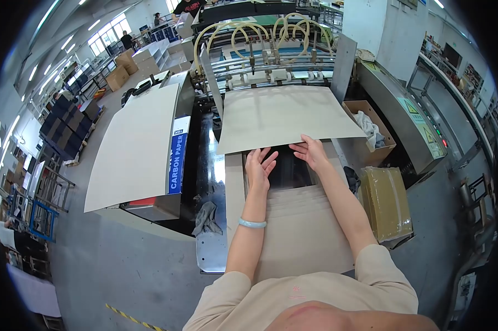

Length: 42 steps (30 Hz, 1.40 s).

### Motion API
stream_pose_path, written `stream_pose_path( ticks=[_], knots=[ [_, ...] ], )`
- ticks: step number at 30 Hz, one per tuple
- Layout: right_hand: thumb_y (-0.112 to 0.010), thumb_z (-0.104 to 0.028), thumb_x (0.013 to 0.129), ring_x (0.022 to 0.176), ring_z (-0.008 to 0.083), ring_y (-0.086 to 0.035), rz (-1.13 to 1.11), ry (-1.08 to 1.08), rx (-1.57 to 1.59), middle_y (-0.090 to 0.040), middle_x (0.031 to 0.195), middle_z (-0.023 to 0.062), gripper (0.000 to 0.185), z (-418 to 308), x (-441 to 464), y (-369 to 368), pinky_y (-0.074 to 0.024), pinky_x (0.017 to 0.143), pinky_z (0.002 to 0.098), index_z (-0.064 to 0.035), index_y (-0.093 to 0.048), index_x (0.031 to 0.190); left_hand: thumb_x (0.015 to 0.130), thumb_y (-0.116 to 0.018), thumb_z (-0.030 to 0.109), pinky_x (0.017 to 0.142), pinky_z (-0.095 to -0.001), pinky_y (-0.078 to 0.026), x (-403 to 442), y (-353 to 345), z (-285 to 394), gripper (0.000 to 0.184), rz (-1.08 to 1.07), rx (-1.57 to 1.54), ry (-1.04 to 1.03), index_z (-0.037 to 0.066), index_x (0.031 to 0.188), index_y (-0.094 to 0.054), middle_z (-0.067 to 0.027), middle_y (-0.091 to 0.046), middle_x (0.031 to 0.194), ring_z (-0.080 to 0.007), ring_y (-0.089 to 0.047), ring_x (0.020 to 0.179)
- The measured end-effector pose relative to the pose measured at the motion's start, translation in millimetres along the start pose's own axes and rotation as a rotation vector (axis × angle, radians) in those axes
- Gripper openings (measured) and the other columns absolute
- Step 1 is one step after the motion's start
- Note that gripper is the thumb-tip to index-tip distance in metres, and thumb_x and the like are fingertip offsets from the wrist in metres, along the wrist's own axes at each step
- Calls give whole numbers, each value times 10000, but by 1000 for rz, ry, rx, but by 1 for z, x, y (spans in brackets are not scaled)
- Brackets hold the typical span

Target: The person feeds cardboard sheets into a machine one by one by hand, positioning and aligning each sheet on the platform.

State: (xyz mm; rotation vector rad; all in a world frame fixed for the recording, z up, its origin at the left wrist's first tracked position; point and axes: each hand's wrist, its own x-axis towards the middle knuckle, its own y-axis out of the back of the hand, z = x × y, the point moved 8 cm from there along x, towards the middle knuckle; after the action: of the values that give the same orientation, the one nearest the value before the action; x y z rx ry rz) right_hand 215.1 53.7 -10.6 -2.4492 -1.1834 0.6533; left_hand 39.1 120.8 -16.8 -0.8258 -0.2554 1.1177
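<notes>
A large grey-beige cardboard sheet (287, 115) lies at the machine's feed rollers, its near edge toward me. My left hand (261, 167) is just below that edge, palm turned inward, fingers spread and holding nothing. Close to the same edge is my right hand (312, 153), its fingers apart and a fingertip overlapping the sheet; whether it touches is unclear. Beneath my forearms lie several more cardboard sheets (304, 231), stacked and slightly fanned. A dark opening (293, 171) shows between the stack and the upper sheet.
Ahead stands the machine with rollers (276, 77) and looped hoses (243, 33). To the left, another large sheet (136, 143) rests over a blue carbon paper box (177, 160); a grey rag (207, 218) lies nearby. On the right are a cloth-filled carton (370, 129) and a taped box (385, 201).
</notes>
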Motion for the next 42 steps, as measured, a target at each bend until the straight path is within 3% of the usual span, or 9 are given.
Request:
stream_pose_path(
  ticks=[17,31,42],
  knots=[
    [-482,-88,869,820,278,-676,-52,120,17,-637,926,189,188,-56,49,-28,-530,537,273,33,-510,1012,926,-494,235,594,-206,-521,-1,0,3,440,9,6,-4,14,1282,-360,-181,-555,1189,-260,-657,909],
    [-485,-83,868,808,266,-679,-25,56,0,-646,916,193,170,-38,78,-18,-530,540,264,21,-515,999,918,-515,239,591,-204,-524,-1,-2,1,440,10,14,-3,27,1276,-371,-166,-576,1157,-241,-668,874],
    [-481,-74,850,785,284,-675,5,22,-16,-636,908,199,190,-30,91,-12,-533,564,294,36,-523,999,920,-515,222,590,-217,-529,0,-2,-1,408,-5,1,7,35,1260,-387,-166,-583,1156,-275,-657,919]
  ],
)
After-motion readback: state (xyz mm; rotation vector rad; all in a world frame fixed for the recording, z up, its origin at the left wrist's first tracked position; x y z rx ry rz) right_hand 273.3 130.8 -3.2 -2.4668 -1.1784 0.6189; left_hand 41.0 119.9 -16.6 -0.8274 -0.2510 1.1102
